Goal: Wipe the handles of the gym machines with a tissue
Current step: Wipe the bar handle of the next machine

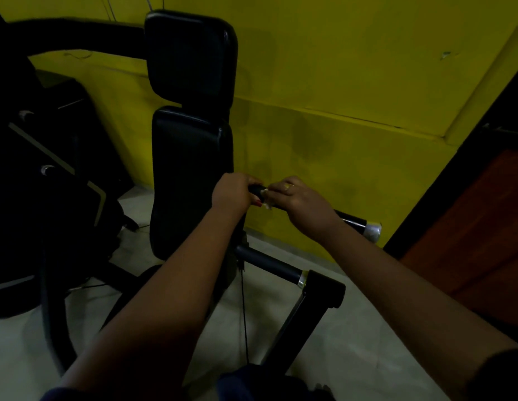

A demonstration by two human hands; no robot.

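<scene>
Against a dim yellow wall (338, 68), right of the black backrest pad (191, 175) at mid-frame, the left hand (233, 195) curls round the rigid handle bar (351, 219) while the right hand (302, 202) pinches what looks like a flimsy, tear-prone tissue (266, 199) onto it.

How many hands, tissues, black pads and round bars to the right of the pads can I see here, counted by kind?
Hands: 2 (left hand, right hand)
Tissues: 1 (tissue, held in the right hand)
Black pads: 2 (upper pad, lower pad)
Round bars: 2 (handle bar, lower bar)
Total: 7
</scene>
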